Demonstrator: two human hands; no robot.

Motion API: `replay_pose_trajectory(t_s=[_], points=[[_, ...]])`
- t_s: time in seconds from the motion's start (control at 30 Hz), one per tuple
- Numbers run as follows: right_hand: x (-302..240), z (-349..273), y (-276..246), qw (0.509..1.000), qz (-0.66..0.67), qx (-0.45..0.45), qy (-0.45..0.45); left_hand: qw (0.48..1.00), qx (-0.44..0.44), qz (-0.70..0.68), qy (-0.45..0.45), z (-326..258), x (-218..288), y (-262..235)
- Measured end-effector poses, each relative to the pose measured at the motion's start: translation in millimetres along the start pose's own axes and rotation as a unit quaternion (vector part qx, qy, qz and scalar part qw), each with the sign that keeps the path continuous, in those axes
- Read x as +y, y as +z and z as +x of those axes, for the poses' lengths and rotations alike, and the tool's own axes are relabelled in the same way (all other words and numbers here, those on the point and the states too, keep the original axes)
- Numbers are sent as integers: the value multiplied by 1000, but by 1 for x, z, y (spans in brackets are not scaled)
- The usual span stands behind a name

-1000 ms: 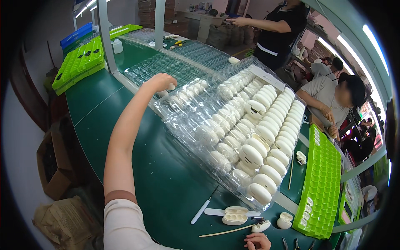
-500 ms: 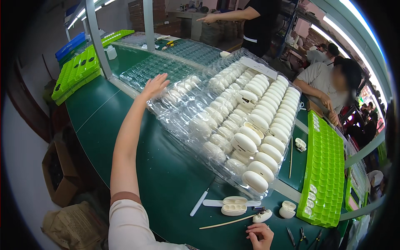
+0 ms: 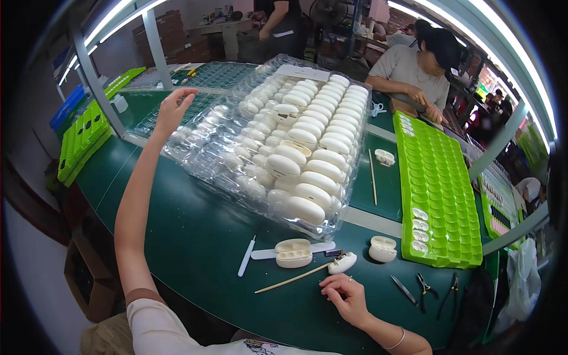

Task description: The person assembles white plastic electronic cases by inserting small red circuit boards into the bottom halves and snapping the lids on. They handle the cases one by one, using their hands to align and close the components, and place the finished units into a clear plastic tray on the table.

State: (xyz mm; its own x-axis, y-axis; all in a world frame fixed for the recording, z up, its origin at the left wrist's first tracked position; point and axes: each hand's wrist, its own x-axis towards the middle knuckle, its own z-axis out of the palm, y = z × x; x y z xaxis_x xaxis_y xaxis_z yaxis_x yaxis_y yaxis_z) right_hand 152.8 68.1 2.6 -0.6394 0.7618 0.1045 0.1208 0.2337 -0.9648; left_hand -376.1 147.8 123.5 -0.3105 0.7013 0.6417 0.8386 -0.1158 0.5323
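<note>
Your left hand [image 3: 170,109] is raised with open fingers, grip empty, touching the far left corner of the clear plastic blister tray [image 3: 236,160] stacked with white oval cases on the green surface [image 3: 189,236]. Your right hand [image 3: 349,296] rests loosely curled, holding nothing, just beside a thin wooden stick [image 3: 293,278] and a small white case half [image 3: 342,262].

We wear a short-sleeved top, pale cream or off-white, with a brown band edging the left sleeve at about seven o'clock in the head view. Along the hem of the fabric at six o'clock, a small patch of dark printed pattern shows. Both forearms are bare below the sleeves. Our left hand [image 3: 171,109], up at eleven o'clock, carries no ring or band that we can make out. Our right hand [image 3: 349,296], at five o'clock, has a thin ring on one finger and a slim bracelet around the wrist.
</note>
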Motion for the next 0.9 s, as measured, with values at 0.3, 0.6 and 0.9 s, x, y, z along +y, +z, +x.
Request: replay_pose_trajectory(t_s=[0.3, 0.6, 0.9], points=[[-7, -3, -6, 998, -6, -28, -52, 954, -229, 55, 186, 31, 96, 127], [-3, -5, -8, 998, -3, -22, -52, 873, -351, 315, 126, 60, 91, 194], [-2, 0, -1, 999, 18, -13, -43, 939, -255, 207, 99, 35, 77, 153]])
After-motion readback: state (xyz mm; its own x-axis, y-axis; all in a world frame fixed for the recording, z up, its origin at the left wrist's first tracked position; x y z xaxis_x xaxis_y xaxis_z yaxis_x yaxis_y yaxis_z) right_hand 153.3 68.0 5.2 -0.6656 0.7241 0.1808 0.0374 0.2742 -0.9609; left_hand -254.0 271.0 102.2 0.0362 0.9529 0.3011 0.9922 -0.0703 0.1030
